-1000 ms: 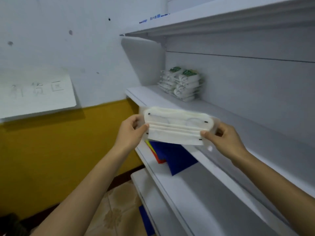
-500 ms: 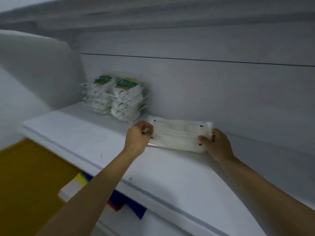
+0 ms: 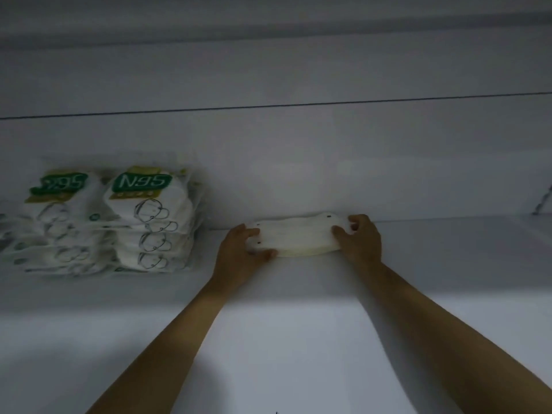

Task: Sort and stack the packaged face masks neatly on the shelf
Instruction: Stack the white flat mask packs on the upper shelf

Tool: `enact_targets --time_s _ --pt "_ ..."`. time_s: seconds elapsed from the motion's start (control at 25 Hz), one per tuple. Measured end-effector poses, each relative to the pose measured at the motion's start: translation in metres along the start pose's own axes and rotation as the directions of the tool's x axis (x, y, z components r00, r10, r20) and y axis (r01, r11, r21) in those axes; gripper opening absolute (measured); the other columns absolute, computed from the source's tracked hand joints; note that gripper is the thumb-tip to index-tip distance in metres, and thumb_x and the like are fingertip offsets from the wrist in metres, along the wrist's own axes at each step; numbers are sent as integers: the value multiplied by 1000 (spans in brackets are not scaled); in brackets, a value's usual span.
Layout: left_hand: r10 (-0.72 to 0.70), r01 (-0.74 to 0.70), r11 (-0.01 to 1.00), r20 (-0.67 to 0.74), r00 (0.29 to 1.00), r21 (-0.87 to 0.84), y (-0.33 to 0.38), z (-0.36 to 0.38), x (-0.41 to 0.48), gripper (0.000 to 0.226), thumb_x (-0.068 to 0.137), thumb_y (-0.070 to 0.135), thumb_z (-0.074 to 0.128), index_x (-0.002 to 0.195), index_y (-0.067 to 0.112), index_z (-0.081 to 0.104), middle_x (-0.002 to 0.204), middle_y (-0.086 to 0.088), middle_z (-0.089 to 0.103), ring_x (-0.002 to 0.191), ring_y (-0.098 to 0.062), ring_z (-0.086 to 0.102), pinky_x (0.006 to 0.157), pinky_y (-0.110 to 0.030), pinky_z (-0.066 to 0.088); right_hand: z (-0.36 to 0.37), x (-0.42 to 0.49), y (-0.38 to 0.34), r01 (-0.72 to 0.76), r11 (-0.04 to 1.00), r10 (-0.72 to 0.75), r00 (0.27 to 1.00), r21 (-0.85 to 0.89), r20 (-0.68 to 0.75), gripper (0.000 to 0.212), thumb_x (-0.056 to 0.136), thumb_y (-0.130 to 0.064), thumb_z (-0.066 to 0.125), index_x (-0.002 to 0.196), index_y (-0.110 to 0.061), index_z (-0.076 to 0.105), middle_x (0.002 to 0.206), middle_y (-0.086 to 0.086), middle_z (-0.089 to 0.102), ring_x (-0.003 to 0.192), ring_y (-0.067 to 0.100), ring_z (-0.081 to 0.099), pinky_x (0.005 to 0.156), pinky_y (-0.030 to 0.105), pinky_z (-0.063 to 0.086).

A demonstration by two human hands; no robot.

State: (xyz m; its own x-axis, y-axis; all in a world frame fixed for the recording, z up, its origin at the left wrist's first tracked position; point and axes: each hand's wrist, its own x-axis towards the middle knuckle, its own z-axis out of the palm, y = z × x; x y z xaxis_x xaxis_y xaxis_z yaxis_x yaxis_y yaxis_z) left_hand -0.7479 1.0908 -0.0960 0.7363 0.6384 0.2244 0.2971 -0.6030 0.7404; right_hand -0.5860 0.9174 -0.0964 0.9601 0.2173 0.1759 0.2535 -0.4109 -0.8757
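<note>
A clear pack of white flat face masks (image 3: 298,236) lies on the white shelf (image 3: 298,339), pushed up against the back wall. My left hand (image 3: 239,252) grips its left end and my right hand (image 3: 360,239) grips its right end. To the left stand two stacks of N95 mask packs with green labels, one (image 3: 150,222) nearer the flat pack and one (image 3: 56,225) farther left. A gap separates the nearer stack from my left hand.
The shelf above (image 3: 268,22) hangs low over the space. The grey back wall (image 3: 298,162) runs behind everything. A shelf bracket (image 3: 543,201) shows at the far right edge. Bare shelf surface stretches to the right of my right hand.
The pack went from in front of the shelf onto the shelf and back to the wall. The view has closed in on the shelf; both hands still hold the pack's ends.
</note>
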Motion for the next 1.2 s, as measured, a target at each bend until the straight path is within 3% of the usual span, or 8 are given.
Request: enact_targets --time_s 0.16,0.36,0.52,0.64,0.72,0.8,1.0,1.2 --pt "12 -15 996 -33 999 -93 -8 2 5 66 66 42 84 122 15 61 125 -1 59 116 -17 54 99 -27 41 -5 -7 5 29 991 -15 994 134 -104 38 84 -33 71 115 -12 61 111 6 63 99 14 57 78 14 35" --pt "50 -54 997 -70 996 -59 -16 11 10 64 70 41 81 124 14 59 128 -3 58 120 -21 53 103 -34 41 -3 -6 5 63 985 -70 997 160 36 43 74 -42 78 106 -17 64 110 -1 64 104 13 58 86 22 42" --pt "54 -55 998 -58 997 -14 -15 9 9 86 71 45 79 143 16 41 143 -5 47 133 -27 40 110 -38 34 -14 -12 8 42 984 -37 999 173 -35 39 82 -40 71 108 -12 65 110 3 66 106 18 60 88 24 44" --pt "184 -166 969 -86 979 184 -3 5 -5 82 81 50 69 146 14 35 153 -2 33 141 -27 25 112 -38 24 -37 -33 15 67 996 -65 998 57 -26 33 86 -32 68 110 -11 63 110 2 64 102 13 57 83 19 36" --pt "314 -301 917 -7 949 263 20 10 -17 75 83 53 58 144 12 40 150 -3 38 138 -27 32 110 -39 29 -61 -49 23 123 992 -121 992 -35 36 28 87 -28 67 112 -15 62 112 -1 63 102 12 55 84 19 37" --pt "418 -419 870 62 906 259 55 24 -31 70 84 47 59 143 13 41 144 -5 46 133 -27 40 107 -36 32 -95 -63 31 196 973 -188 979 -123 75 30 89 -29 64 117 -20 62 117 -4 62 108 15 57 87 23 41" --pt "564 -578 804 128 816 144 177 98 -97 72 90 40 60 150 19 26 149 -2 39 136 -19 34 110 -30 27 -234 -103 68 370 810 -382 922 -455 70 48 92 -42 56 136 -23 51 135 -5 56 124 17 49 97 30 41" --pt "660 -683 725 194 726 92 299 208 -193 75 92 46 55 151 18 19 154 0 30 141 -18 25 112 -36 26 -417 -144 138 312 690 -409 913 -653 4 57 94 -50 50 143 -22 42 139 -3 52 126 20 47 99 35 40"
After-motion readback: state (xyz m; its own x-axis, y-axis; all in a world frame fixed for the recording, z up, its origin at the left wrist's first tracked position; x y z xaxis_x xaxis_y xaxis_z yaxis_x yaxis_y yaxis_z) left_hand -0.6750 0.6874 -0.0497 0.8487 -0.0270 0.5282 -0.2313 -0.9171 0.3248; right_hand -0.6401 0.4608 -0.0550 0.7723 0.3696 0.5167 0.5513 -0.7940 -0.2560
